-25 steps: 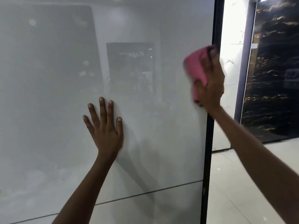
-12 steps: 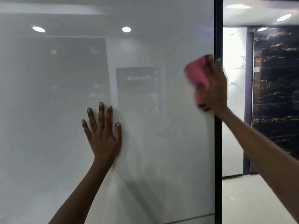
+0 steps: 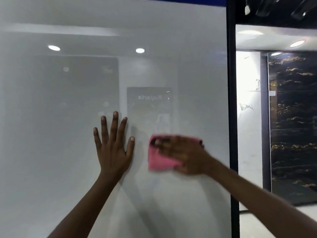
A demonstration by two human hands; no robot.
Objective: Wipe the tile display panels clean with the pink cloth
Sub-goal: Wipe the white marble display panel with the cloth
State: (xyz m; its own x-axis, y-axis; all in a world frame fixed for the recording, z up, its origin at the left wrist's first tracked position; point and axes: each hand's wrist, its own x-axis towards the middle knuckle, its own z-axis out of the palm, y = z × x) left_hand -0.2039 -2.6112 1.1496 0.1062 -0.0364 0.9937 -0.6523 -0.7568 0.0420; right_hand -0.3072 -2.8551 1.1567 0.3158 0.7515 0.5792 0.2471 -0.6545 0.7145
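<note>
Your left hand [image 3: 114,148] lies flat at frame centre, fingers spread straight on the glossy white tile panel [image 3: 188,66]. Just to its right, your blurred right hand [image 3: 184,155] presses the pink cloth [image 3: 157,163] against the panel, fingers laid over it. Beyond the black frame edge [image 3: 232,100], far right, stands a black marbled panel [image 3: 295,126].

Glossy pale grey tile display panel [image 3: 188,74], upright, mirroring ceiling lights, bounded at right by a black frame edge. Pink cloth [image 3: 159,162], folded and motion-blurred, pressed flat against panel face, nearer right edge than left, around mid-height.
</note>
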